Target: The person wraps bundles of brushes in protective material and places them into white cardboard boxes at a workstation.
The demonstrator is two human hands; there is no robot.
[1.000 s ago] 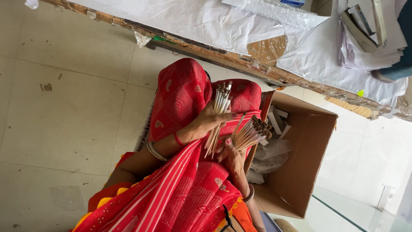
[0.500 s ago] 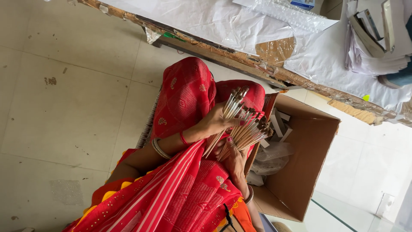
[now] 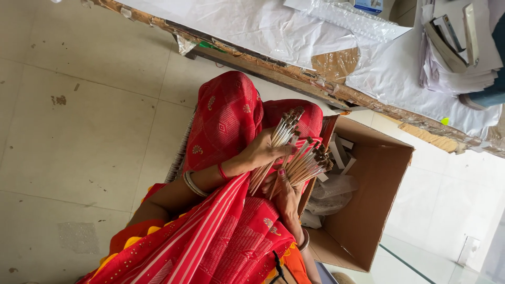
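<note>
Two bundles of thin sticks with dark tips show in the head view, one in each of the person's hands, both just beside the open cardboard box (image 3: 368,205) that stands on the tiled floor (image 3: 79,131). The left hand (image 3: 263,152) is closed around the smaller bundle (image 3: 284,131), which points up and away from the box. The right hand (image 3: 286,192) grips the larger bundle (image 3: 307,163), whose tips fan out over the near edge of the box.

The fan is the risk: the right hand's sticks spread unevenly (some stand out further than others), so a loosened hold would likely let a few slide out, either into the box among the small white packs (image 3: 339,150) and the clear plastic bag (image 3: 329,194), or onto the red patterned cloth (image 3: 226,121) over the lap. The two bundles lie close together, and their tips could tangle or snap if pressed against each other. The desk (image 3: 273,31) beyond the box, covered in white sheeting, is well apart from the hands.
</note>
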